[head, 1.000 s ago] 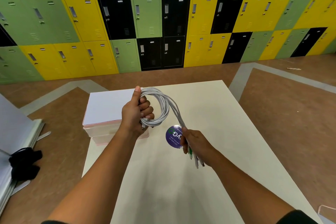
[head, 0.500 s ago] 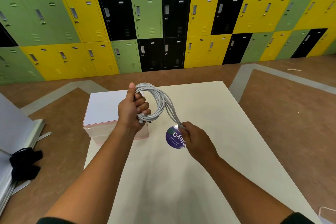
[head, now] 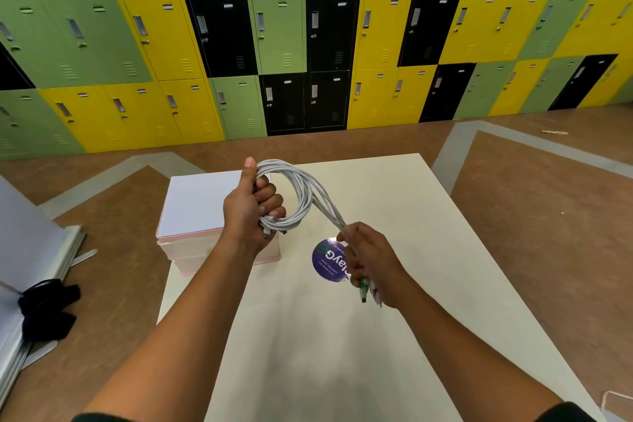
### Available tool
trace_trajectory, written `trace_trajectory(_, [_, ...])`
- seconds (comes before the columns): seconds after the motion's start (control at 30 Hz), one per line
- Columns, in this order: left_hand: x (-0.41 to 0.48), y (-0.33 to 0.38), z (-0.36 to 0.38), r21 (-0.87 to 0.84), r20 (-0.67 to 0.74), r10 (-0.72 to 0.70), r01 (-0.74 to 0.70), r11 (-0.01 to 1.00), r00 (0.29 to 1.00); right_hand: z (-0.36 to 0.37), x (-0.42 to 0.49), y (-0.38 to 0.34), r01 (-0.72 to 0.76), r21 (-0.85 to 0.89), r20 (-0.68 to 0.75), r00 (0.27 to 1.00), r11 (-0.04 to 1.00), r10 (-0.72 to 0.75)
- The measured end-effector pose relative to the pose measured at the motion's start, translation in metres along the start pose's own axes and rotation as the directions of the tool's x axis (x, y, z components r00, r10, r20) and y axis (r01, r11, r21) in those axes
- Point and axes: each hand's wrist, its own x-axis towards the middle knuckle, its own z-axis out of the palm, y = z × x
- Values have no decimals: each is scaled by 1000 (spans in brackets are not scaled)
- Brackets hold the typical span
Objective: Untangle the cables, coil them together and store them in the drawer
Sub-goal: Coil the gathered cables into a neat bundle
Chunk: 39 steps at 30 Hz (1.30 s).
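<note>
A bundle of several white cables is wound into a loop above the cream table. My left hand is closed around the loop, thumb up. From the loop the loose strands run down and right into my right hand, which grips them near their ends. Plug tips, one green, stick out below that hand. A pink-and-white drawer box stands on the table's far left corner, just behind my left hand; its front is hidden.
A round purple sticker lies on the table under the cables. White boards with a black cloth on them lie on the floor at left. Coloured lockers line the far wall beyond brown floor.
My right hand has slid down the strands toward the plug ends and come nearer me, so the plug tips show again. The left hand holds the loop nearly still.
</note>
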Motion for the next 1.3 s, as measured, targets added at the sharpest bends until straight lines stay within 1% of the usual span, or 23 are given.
trace_trajectory(0.07, [0, 2, 2, -7, 10, 2, -2, 1000, 1000, 0, 1, 1, 76, -115, -24, 997, 990, -79])
trace_trajectory(0.17, [0, 3, 3, -2, 14, 1, -1, 1000, 1000, -1, 5, 5, 126, -184, -58, 989, 975, -138])
trace_trajectory(0.23, [0, 2, 4, 5, 16, -2, 2, 1000, 1000, -1, 6, 7, 135, -208, -49, 988, 969, -148])
trace_trajectory(0.3, [-1, 1, 4, 17, 25, -11, 11, 1000, 1000, -1, 6, 10, 131, -209, -17, 990, 969, -137])
trace_trajectory(0.4, [-2, -2, 4, 27, 46, -22, 21, 999, 999, 0, 4, 13, 68, -163, 16, 998, 984, -66])
trace_trajectory(0.53, [-2, -4, 0, 42, 109, -57, 53, 998, 992, 0, -2, 16, 10, -193, 17, 1000, 981, -7])
trace_trajectory(0.6, [-3, -5, -2, 35, 141, -90, 86, 996, 986, 0, -3, 13, -24, -173, 1, 1000, 985, 25])
trace_trajectory(0.67, [-5, -6, -1, 22, 167, -113, 111, 994, 979, 0, -3, 9, -38, -116, -42, 999, 992, 33])
trace_trajectory(0.8, [-11, -11, 5, -58, 218, -142, 158, 986, 966, 0, 7, -6, 2, 8, -221, 975, 1000, 0])
trace_trajectory(0.87, [-13, -14, 8, -88, 250, -154, 181, 980, 956, -1, 13, -14, 12, 104, -291, 956, 994, 19])
trace_trajectory(0.93, [-14, -15, 11, -102, 280, -155, 190, 976, 947, -2, 16, -19, 14, 210, -290, 956, 978, 49])
trace_trajectory(0.97, [-15, -15, 13, -109, 290, -155, 194, 975, 944, -2, 16, -20, 8, 236, -273, 960, 972, 58])
trace_trajectory(1.03, [-14, -14, 16, -111, 296, -158, 198, 974, 942, -1, 13, -18, -29, 208, -233, 969, 978, 78])
trace_trajectory(1.1, [-14, -14, 18, -98, 294, -165, 201, 975, 941, 1, 9, -14, -88, 124, -213, 970, 988, 113])
trace_trajectory(1.2, [-15, -17, 20, -61, 309, -185, 214, 975, 933, 0, 7, -8, -166, 53, -230, 957, 985, 174])
trace_trajectory(1.27, [-17, -22, 19, -13, 308, -202, 216, 976, 930, -2, 8, -7, -207, 92, -274, 935, 974, 224])
trace_trajectory(1.3, [-19, -25, 18, 16, 302, -212, 217, 976, 930, -3, 9, -8, -211, 157, -304, 919, 965, 251])
